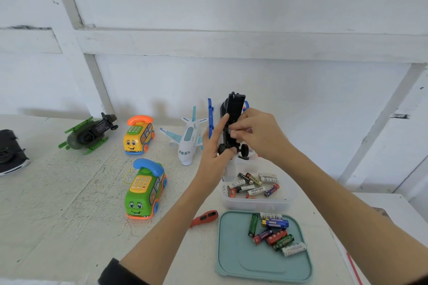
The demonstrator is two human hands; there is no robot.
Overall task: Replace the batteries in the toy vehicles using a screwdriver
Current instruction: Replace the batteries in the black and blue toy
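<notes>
I hold a toy helicopter (233, 109) upright over the table, its black underside facing me and blue blades behind it. My left hand (214, 148) grips its lower end by the small wheels. My right hand (257, 134) pinches a battery at the underside's middle; the battery is mostly hidden by my fingers. A red-handled screwdriver (205, 217) lies on the table beside my left forearm. A clear tub (257, 203) holds several batteries (253, 185). On a teal lid (234, 250) lie several more batteries (275, 233).
A white toy plane (188, 139) sits left of my hands. A yellow phone bus (137, 137) and a green phone bus (144, 190) stand further left. A green toy helicopter (88, 134) lies at the back left, a dark object (9, 152) at the left edge.
</notes>
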